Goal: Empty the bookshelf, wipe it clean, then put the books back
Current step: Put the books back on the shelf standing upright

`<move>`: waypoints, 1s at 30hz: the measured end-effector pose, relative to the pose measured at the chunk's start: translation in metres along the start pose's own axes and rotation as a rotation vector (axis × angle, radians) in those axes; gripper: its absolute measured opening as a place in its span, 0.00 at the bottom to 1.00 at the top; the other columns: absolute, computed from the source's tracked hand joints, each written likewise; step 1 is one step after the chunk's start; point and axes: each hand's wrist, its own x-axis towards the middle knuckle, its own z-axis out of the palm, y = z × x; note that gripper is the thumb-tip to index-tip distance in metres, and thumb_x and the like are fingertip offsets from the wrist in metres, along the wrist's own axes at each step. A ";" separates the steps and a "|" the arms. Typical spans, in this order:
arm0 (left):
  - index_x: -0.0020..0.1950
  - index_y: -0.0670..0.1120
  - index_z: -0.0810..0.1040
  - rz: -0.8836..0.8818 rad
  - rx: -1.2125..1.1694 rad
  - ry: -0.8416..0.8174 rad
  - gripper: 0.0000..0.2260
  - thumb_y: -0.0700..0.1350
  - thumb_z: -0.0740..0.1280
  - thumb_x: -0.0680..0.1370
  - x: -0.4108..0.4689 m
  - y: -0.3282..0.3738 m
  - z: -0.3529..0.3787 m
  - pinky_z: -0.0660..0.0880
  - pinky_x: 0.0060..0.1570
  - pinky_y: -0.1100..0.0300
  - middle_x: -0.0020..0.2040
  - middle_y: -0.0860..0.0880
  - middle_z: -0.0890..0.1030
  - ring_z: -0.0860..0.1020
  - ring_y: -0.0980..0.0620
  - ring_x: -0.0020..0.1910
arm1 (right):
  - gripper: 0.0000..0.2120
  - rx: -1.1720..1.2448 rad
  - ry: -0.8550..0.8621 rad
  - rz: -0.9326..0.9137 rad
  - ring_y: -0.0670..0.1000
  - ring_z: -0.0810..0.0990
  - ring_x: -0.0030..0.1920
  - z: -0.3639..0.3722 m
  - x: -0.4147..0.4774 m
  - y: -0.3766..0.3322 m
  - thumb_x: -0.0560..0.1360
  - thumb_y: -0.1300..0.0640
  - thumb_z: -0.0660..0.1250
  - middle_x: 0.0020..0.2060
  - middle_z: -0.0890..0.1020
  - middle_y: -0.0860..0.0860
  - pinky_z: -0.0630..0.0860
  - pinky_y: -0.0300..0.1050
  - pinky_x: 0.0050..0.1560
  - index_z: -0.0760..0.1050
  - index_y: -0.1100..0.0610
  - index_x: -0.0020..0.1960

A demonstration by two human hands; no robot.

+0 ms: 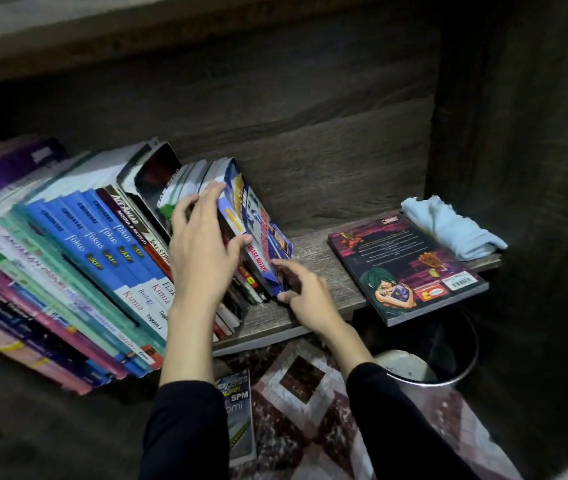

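Bookshelf [313,247] wood-grain, dim; rug [310,403] below; left hand [202,247], right hand [306,289] grip blue book [258,220].

Home study corner, school textbooks [95,244] leaning on a wooden bookshelf [310,247], patterned rug [306,386] and bin [475,344] lying below.

A: From where is the scene seen?
B: From the head, very near; the dark wood-grain bookshelf [310,161] is faced forward and downward.
A: And the lower edge?
B: The patterned red-and-white carpet [310,410] is included there.
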 end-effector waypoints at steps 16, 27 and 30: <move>0.72 0.51 0.66 -0.056 0.111 0.163 0.32 0.53 0.73 0.70 0.009 -0.003 0.021 0.70 0.48 0.53 0.64 0.50 0.75 0.64 0.50 0.65 | 0.18 0.007 0.188 0.048 0.42 0.74 0.51 0.014 0.010 0.003 0.75 0.71 0.65 0.58 0.80 0.55 0.61 0.13 0.39 0.76 0.62 0.63; 0.77 0.46 0.55 -0.057 -0.047 0.190 0.26 0.41 0.59 0.80 -0.035 0.015 0.039 0.44 0.71 0.59 0.77 0.52 0.55 0.50 0.52 0.76 | 0.19 -0.137 0.148 -0.074 0.52 0.79 0.53 -0.024 -0.005 -0.017 0.71 0.66 0.63 0.52 0.81 0.53 0.71 0.32 0.49 0.76 0.56 0.60; 0.73 0.45 0.65 -0.082 -0.150 0.214 0.21 0.40 0.60 0.79 -0.052 0.034 0.047 0.56 0.70 0.57 0.72 0.49 0.67 0.63 0.50 0.72 | 0.17 -0.273 0.340 -0.132 0.54 0.73 0.64 -0.052 -0.008 -0.017 0.71 0.59 0.60 0.61 0.78 0.54 0.68 0.44 0.65 0.78 0.59 0.57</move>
